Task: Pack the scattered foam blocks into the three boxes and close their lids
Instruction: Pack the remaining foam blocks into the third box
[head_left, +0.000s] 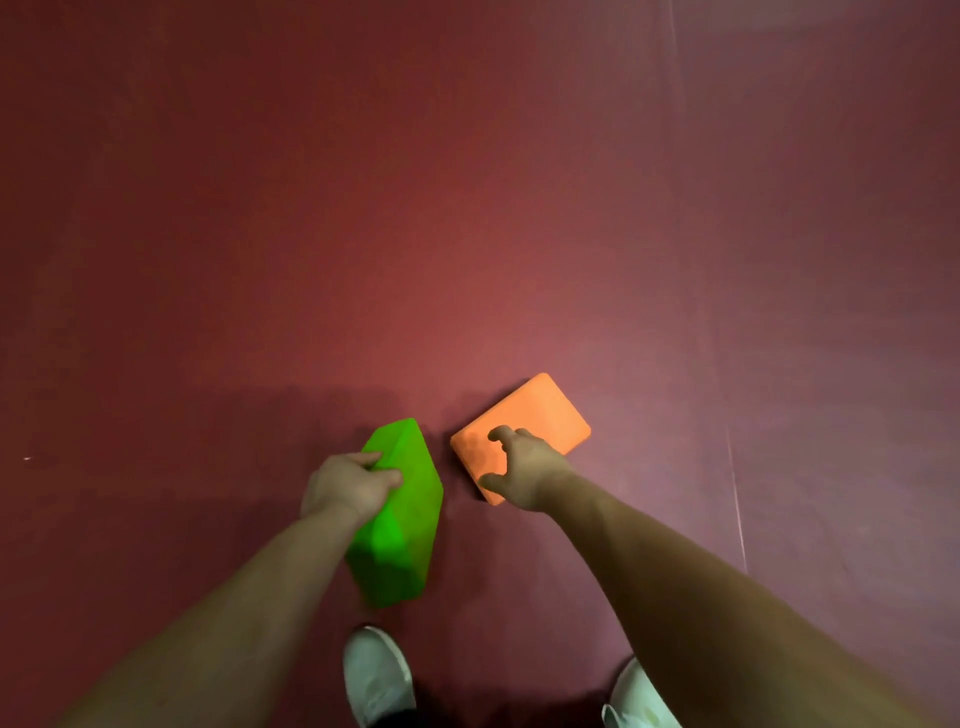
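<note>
A green foam block (402, 530) is held tilted above the dark red floor, with my left hand (348, 486) gripping its upper left edge. To its right an orange foam block (535, 421) lies flat on the floor. My right hand (522, 470) is over the orange block's near corner, fingers spread and touching its top and edge without closing around it. None of the three boxes is in view.
The dark red floor (467, 208) fills the view. My two white shoes (376, 675) (636, 696) stand at the bottom edge, just below the blocks. A thin pale line (737, 509) runs along the floor at the right.
</note>
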